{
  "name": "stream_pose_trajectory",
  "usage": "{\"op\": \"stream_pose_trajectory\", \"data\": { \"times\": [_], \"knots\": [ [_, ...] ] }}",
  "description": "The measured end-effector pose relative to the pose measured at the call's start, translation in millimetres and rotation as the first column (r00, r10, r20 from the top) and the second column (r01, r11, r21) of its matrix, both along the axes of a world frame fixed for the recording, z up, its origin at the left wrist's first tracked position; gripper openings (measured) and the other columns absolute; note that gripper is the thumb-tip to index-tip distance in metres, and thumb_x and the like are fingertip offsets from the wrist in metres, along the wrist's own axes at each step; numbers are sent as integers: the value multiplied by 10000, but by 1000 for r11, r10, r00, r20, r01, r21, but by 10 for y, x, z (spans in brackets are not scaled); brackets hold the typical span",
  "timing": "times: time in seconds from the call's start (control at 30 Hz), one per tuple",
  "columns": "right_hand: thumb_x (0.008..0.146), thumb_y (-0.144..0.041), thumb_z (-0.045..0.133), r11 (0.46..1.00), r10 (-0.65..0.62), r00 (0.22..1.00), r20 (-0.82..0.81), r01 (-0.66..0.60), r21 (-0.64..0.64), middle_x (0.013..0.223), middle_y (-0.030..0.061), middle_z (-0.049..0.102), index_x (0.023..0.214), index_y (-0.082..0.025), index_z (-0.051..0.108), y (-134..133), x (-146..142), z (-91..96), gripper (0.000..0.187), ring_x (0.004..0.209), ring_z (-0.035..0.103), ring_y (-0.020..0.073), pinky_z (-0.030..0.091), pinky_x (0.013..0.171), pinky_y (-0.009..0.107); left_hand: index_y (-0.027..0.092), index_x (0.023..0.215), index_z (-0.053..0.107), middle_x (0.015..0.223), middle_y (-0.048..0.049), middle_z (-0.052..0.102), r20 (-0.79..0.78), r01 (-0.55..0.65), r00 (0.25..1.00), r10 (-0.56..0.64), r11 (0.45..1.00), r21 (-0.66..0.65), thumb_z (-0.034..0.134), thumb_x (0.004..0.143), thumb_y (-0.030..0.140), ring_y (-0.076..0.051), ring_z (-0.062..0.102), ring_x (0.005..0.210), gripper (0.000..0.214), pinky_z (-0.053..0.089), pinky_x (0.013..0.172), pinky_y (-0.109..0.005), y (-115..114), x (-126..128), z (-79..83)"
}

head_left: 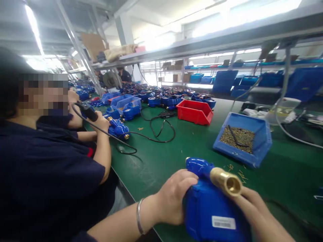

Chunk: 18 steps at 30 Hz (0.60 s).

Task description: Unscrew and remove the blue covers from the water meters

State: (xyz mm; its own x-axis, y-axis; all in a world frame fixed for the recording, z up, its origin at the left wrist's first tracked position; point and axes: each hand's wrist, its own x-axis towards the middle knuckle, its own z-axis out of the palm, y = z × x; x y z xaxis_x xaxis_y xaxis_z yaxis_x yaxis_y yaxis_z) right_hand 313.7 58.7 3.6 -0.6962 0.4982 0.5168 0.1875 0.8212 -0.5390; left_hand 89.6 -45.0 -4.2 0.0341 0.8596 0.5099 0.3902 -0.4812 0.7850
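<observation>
A blue water meter [209, 205] with a brass threaded pipe end [227, 181] and a white barcode label sits at the near edge of the green bench. My left hand [174, 198], a bangle on its wrist, is wrapped round the meter's left side. My right hand [257, 211] grips the meter from the right, just under the brass end. Both hands hold it tilted, the brass opening facing up and right.
A blue bin of small brass screws [242, 137] stands behind the meter, loose screws beside it. A red bin [194, 112] lies further back. At left a co-worker in dark blue holds a corded electric screwdriver [87, 111] over another blue meter [118, 129]. Several meters are piled at the back.
</observation>
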Motion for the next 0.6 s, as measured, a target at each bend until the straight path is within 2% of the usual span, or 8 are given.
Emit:
{"op": "stream_pose_trajectory", "data": {
  "times": [0.1, 0.17, 0.23, 0.37, 0.4, 0.47, 0.53, 0.6],
  "knots": [
    [651, -94, 530, 942, 131, 988, 81, -149, 302, 1311, 128, 480, 1435, -276, 303, -69, -352, -201, 836, 1154, 534, 295, 543, 876, 367, 211, 1165, 514, 1212, -170, 597, -251, -159, 952, 177, 983, 90, 612, 729, 113, -264, 538, 1181, 457, 334, 1075, -436, -135, -293, -390],
    [718, -78, 491, 908, 138, 988, 65, -153, 391, 1269, 158, 490, 1452, -240, 263, -82, -605, -345, 785, 1215, 470, 298, 517, 917, 417, 245, 1072, 540, 1186, -130, 628, -326, -303, 888, 324, 946, 114, 583, 734, 101, -237, 565, 1156, 370, 368, 1051, -450, -163, -507, -630],
    [783, -106, 477, 880, 139, 990, 28, -136, 454, 1189, 165, 527, 1418, -214, 328, -87, -867, -483, 660, 1184, 477, 297, 529, 888, 436, 244, 1007, 554, 1172, -122, 640, -317, -393, 858, 405, 914, 103, 558, 737, 92, -239, 570, 1151, 310, 387, 1032, -476, -170, -734, -783],
    [899, -152, 425, 863, 77, 994, 77, -106, 494, 1095, 182, 574, 1193, -148, 574, -65, -1407, -743, 330, 1107, 520, 294, 530, 877, 457, 196, 1120, 545, 1284, -176, 549, -276, -546, 796, 539, 836, 56, 537, 755, 125, -297, 464, 1258, 372, 300, 1076, -544, -186, -1123, -848],
    [908, -154, 425, 867, 62, 994, 90, -98, 489, 1090, 173, 581, 1172, -161, 591, -46, -1546, -804, 312, 1109, 520, 292, 516, 897, 473, 172, 1179, 521, 1322, -192, 508, -273, -629, 740, 615, 776, 45, 530, 768, 143, -311, 424, 1287, 411, 280, 1086, -547, -198, -1182, -839],
    [916, -145, 424, 886, 18, 994, 111, -67, 459, 1112, 174, 579, 1185, -173, 590, 3, -1829, -909, 317, 1129, 511, 293, 500, 914, 497, 134, 1268, 458, 1327, -207, 483, -236, -798, 586, 775, 603, -1, 505, 814, 202, -315, 433, 1273, 462, 319, 1070, -521, -227, -1236, -820],
    [921, -135, 417, 907, -19, 992, 126, -36, 420, 1140, 196, 566, 1218, -163, 570, 45, -2105, -971, 335, 1152, 500, 302, 480, 930, 514, 131, 1313, 413, 1290, -196, 504, -177, -879, 474, 863, 474, -44, 470, 861, 272, -296, 503, 1201, 477, 409, 1011, -469, -245, -1219, -805],
    [930, -140, 400, 924, -48, 989, 140, -9, 383, 1181, 220, 543, 1263, -149, 535, 47, -2336, -967, 359, 1188, 480, 308, 448, 964, 520, 150, 1341, 385, 1309, -184, 489, -185, -874, 476, 860, 486, 10, 454, 882, 309, -289, 497, 1205, 491, 423, 1001, -449, -234, -1174, -781]
  ]
}}
